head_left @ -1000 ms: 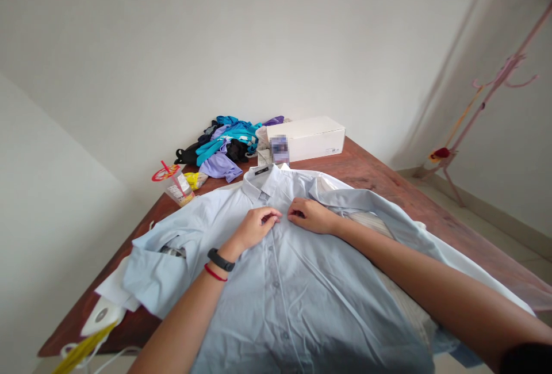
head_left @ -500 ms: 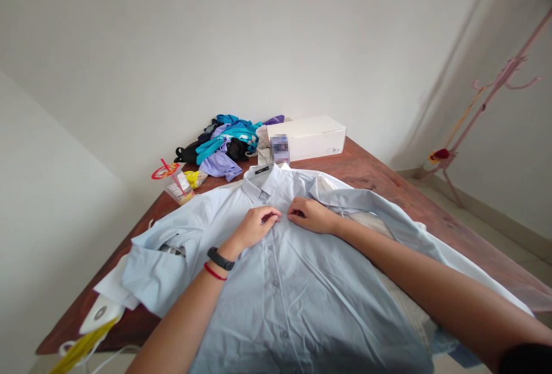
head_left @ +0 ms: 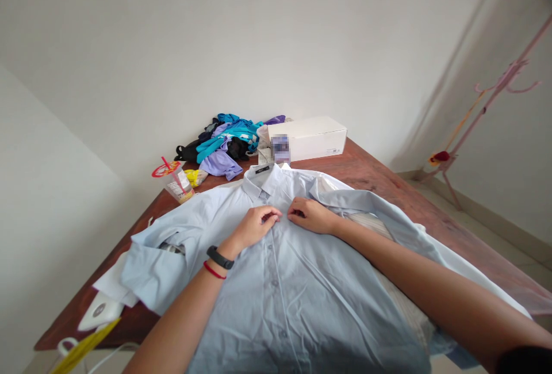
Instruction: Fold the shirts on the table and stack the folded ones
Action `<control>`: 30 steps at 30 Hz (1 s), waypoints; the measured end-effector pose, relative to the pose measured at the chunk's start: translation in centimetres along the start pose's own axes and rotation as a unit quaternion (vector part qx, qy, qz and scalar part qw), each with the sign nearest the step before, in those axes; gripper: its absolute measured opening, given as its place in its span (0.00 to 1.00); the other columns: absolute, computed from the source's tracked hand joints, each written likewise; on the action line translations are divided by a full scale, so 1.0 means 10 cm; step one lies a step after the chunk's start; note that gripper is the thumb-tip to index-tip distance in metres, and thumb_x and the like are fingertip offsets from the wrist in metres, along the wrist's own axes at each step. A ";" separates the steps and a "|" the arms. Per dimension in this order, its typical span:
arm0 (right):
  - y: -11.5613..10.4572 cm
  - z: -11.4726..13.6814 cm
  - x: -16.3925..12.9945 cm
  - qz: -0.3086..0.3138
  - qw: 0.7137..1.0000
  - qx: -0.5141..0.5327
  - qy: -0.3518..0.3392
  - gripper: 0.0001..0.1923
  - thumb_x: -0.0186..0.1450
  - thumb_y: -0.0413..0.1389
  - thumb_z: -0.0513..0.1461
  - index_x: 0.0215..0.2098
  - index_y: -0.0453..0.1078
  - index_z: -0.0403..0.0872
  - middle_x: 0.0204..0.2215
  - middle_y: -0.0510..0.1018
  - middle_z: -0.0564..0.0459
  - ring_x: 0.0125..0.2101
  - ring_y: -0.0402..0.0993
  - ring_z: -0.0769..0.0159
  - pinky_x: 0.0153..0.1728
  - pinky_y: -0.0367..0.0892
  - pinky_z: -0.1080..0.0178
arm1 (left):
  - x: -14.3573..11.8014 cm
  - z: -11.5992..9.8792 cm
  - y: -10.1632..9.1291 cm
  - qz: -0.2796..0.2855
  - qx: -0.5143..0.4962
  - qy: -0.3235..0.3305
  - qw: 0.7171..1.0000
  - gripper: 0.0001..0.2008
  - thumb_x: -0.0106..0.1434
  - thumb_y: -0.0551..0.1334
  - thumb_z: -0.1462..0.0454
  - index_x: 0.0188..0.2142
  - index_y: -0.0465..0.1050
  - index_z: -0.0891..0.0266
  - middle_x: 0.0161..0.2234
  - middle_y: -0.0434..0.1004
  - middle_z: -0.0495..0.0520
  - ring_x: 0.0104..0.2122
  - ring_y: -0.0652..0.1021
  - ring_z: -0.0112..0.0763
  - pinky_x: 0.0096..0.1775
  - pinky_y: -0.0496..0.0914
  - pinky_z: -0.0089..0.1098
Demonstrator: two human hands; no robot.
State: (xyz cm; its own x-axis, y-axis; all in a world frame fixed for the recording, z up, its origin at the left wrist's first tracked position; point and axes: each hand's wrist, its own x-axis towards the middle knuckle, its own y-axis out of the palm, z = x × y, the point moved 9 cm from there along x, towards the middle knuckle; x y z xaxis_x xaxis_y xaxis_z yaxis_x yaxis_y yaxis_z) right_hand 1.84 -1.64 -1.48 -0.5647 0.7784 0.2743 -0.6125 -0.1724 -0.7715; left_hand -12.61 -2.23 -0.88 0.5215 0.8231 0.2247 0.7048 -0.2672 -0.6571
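Observation:
A pale blue button-up shirt lies front-up across a brown wooden table, collar pointing away from me. My left hand, with a black band and a red string on its wrist, pinches the left edge of the shirt's front placket just below the collar. My right hand pinches the opposite edge of the placket, and the fingertips of the two hands are almost touching. Whatever sits between the fingertips is too small to make out.
A heap of blue, purple and black clothes and a white box sit at the table's far end. A plastic cup with a red straw stands at the far left. A white iron lies near the left edge. A pink coat stand stands at the right.

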 end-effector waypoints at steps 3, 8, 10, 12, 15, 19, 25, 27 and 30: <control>0.00 0.00 0.00 0.002 1.000 0.001 0.000 0.07 0.69 0.57 0.37 0.39 0.79 0.45 0.37 0.79 0.49 0.34 0.75 0.64 0.37 0.67 0.64 | 0.00 0.00 0.00 -0.001 -0.001 0.003 1.000 0.11 0.70 0.59 0.66 0.44 0.80 0.59 0.41 0.86 0.53 0.42 0.84 0.35 0.42 0.74 0.29; 0.00 0.01 0.00 0.008 1.000 0.000 0.008 0.07 0.69 0.57 0.36 0.39 0.79 0.45 0.37 0.79 0.49 0.34 0.75 0.64 0.38 0.67 0.64 | 0.01 -0.02 0.00 -0.003 0.015 0.009 1.000 0.10 0.70 0.59 0.65 0.44 0.81 0.60 0.41 0.86 0.53 0.42 0.84 0.35 0.42 0.74 0.29; 0.00 0.01 0.00 0.008 1.000 0.000 0.008 0.07 0.69 0.57 0.36 0.39 0.79 0.45 0.37 0.80 0.49 0.34 0.76 0.64 0.38 0.67 0.64 | 0.01 -0.02 0.00 -0.003 0.016 0.010 1.000 0.10 0.70 0.59 0.65 0.44 0.81 0.60 0.42 0.86 0.53 0.42 0.84 0.35 0.41 0.73 0.29; -0.01 0.02 0.00 0.008 1.000 0.000 0.007 0.07 0.69 0.57 0.36 0.39 0.79 0.45 0.37 0.80 0.49 0.34 0.76 0.64 0.38 0.67 0.64 | 0.01 -0.03 -0.01 -0.005 0.015 0.011 1.000 0.10 0.70 0.59 0.65 0.43 0.81 0.60 0.42 0.86 0.53 0.42 0.83 0.35 0.41 0.73 0.29; 0.00 0.01 0.00 0.006 1.000 0.000 0.007 0.07 0.69 0.57 0.36 0.39 0.79 0.45 0.37 0.80 0.49 0.34 0.76 0.64 0.37 0.67 0.64 | 0.01 -0.04 -0.01 -0.006 0.017 0.013 1.000 0.10 0.69 0.59 0.65 0.42 0.81 0.60 0.41 0.86 0.52 0.42 0.83 0.35 0.40 0.73 0.29; -0.01 0.01 0.01 0.004 1.000 -0.001 0.005 0.07 0.69 0.57 0.36 0.39 0.79 0.45 0.37 0.80 0.49 0.34 0.76 0.64 0.37 0.67 0.64 | 0.01 -0.06 -0.02 -0.008 0.022 0.016 1.000 0.09 0.69 0.60 0.65 0.41 0.81 0.60 0.41 0.86 0.53 0.41 0.83 0.34 0.39 0.72 0.28; -0.01 0.01 0.01 0.005 1.000 0.000 0.006 0.08 0.69 0.57 0.36 0.39 0.79 0.44 0.36 0.80 0.48 0.34 0.76 0.64 0.38 0.67 0.64 | 0.01 -0.08 -0.01 -0.006 0.020 0.023 1.000 0.09 0.69 0.59 0.67 0.40 0.81 0.60 0.40 0.86 0.52 0.40 0.83 0.33 0.40 0.72 0.28; -0.01 0.01 0.01 0.005 1.000 0.001 0.004 0.08 0.69 0.57 0.37 0.39 0.79 0.45 0.37 0.80 0.48 0.34 0.76 0.64 0.38 0.68 0.63 | 0.01 -0.07 -0.01 -0.006 0.021 0.023 1.000 0.09 0.69 0.60 0.67 0.40 0.81 0.60 0.40 0.86 0.52 0.40 0.83 0.33 0.40 0.72 0.28; 0.00 0.00 0.01 0.005 1.000 0.000 0.004 0.08 0.69 0.57 0.37 0.39 0.79 0.45 0.37 0.79 0.48 0.34 0.76 0.63 0.38 0.68 0.63 | 0.01 -0.07 -0.01 -0.007 0.022 0.025 0.999 0.09 0.68 0.60 0.67 0.40 0.81 0.60 0.40 0.86 0.51 0.40 0.82 0.33 0.40 0.71 0.28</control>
State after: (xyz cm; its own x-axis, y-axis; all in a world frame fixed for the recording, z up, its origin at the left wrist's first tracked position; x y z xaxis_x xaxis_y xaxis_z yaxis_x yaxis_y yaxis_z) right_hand 1.80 -1.61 -1.47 -0.5669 0.7812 0.2614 -0.6065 -0.1810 -0.7742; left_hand -12.29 -2.49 -0.24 0.5353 0.8006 0.2693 0.6913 -0.2321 -0.6843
